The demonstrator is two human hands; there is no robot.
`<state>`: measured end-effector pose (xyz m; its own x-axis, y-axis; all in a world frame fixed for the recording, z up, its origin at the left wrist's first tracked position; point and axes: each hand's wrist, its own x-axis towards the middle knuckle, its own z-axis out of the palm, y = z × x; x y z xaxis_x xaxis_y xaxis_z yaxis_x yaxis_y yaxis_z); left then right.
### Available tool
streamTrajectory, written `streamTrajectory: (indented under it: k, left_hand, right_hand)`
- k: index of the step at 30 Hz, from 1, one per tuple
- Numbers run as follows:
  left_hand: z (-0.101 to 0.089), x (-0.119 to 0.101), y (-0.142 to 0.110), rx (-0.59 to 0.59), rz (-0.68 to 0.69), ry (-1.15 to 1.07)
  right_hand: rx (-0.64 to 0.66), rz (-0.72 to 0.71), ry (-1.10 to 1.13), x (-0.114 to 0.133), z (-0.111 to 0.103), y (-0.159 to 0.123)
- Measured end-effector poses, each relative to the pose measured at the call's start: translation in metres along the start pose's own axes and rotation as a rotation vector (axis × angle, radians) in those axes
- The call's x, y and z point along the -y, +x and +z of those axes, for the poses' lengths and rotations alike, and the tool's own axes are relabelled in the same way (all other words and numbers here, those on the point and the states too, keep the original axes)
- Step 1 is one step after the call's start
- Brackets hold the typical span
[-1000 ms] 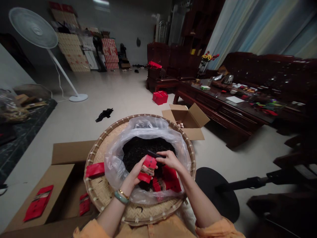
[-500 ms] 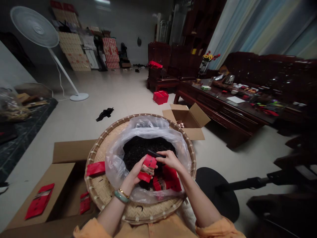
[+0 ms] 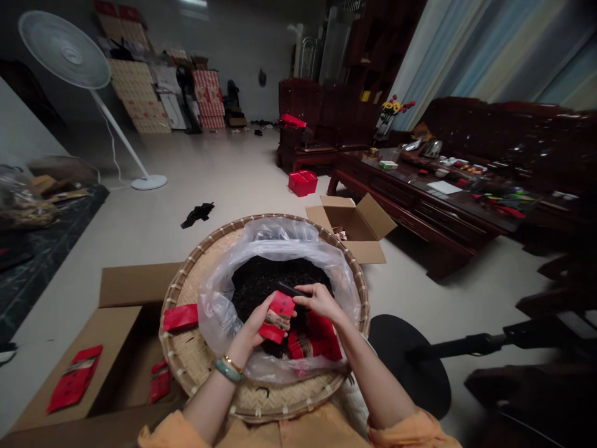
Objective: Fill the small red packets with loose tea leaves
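Note:
My left hand (image 3: 258,322) is closed around a small red packet (image 3: 278,316), its printed side toward me. My right hand (image 3: 321,302) pinches a narrow black scoop (image 3: 290,289), whose end meets the packet's top edge. Under both hands, dark loose tea leaves (image 3: 261,277) fill a clear plastic bag (image 3: 217,298) with its mouth spread wide. Several more red packets (image 3: 321,341) lie in the bag below my right hand. The bag rests on a round woven bamboo tray (image 3: 196,364); another red packet (image 3: 181,317) is at its left rim.
To the left, an open cardboard box (image 3: 116,342) has red packets on its flap and inside. Beyond the tray is a second open box (image 3: 359,227). A black round stand base (image 3: 413,364) is close on the right. A low wooden table (image 3: 420,199) and a white fan (image 3: 69,56) stand farther off.

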<state>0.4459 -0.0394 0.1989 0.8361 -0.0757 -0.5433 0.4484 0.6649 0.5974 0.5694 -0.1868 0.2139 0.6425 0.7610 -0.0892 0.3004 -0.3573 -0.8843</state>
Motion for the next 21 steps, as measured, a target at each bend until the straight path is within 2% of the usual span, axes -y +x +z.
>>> streamTrajectory:
  k: [7,12,18,21]
  left_hand:
    - [0.002,0.000,0.000,-0.025,-0.008,0.002]
    - [0.002,-0.001,-0.001,-0.012,0.005,-0.022]
    - [-0.002,-0.002,0.002,-0.004,0.021,-0.135]
    - [-0.002,0.000,0.006,-0.021,0.062,-0.186]
  right_hand:
    - [0.004,-0.009,0.018,0.003,0.000,-0.003]
    - [0.019,0.102,0.229,-0.002,-0.002,-0.002]
    - [-0.154,0.168,0.392,-0.016,-0.014,-0.002]
    - [-0.180,0.167,0.418,-0.023,-0.017,-0.005]
